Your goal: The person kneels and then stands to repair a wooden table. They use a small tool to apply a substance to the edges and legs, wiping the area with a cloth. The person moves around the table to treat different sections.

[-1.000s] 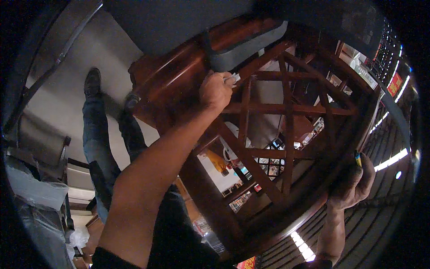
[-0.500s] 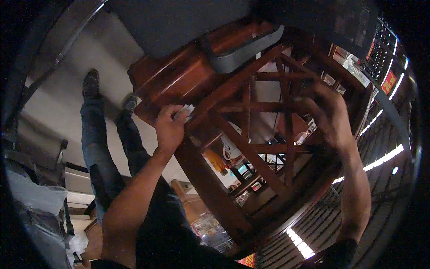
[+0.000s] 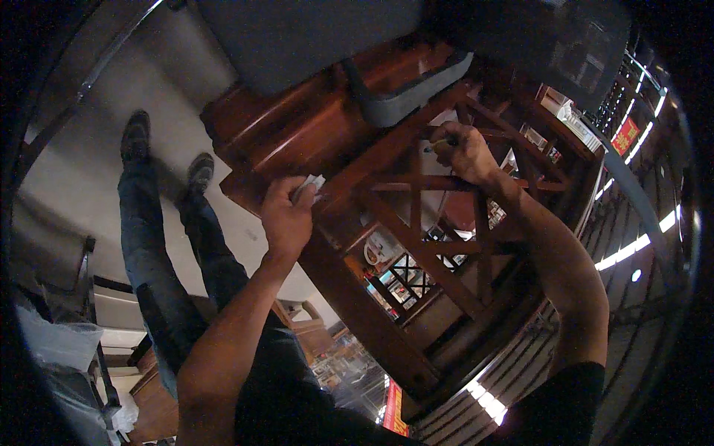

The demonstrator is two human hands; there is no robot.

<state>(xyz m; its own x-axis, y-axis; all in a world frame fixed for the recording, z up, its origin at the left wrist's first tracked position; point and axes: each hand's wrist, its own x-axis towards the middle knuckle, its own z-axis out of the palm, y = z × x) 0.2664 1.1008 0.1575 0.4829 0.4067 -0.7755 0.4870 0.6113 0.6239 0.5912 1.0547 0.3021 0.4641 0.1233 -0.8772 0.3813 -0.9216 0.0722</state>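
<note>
My left hand (image 3: 286, 219) pinches a crumpled white piece of cloth or paper (image 3: 315, 183) against the edge of a reddish-brown wooden frame (image 3: 357, 167). The frame has crossed wooden bars (image 3: 416, 249) with open gaps between them. Over the upper bars, my right hand (image 3: 468, 154) is closed on a small slim object (image 3: 439, 143) with a yellowish part. Its kind is too small and dark to tell, and the fingers hide much of it.
Beyond the left hand are glossy stepped wood (image 3: 275, 134) and a grey curved rim (image 3: 413, 104). A large dark grey panel (image 3: 305, 37) lies at the top. Pale floor (image 3: 171, 97) shows around my shoes (image 3: 135, 135). Plastic-wrapped things (image 3: 56, 334) stand at lower left.
My right hand has moved left and upward across the bars, toward the grey rim. The left hand keeps its hold on the white piece at nearly the same place. The view has shifted slightly.
</note>
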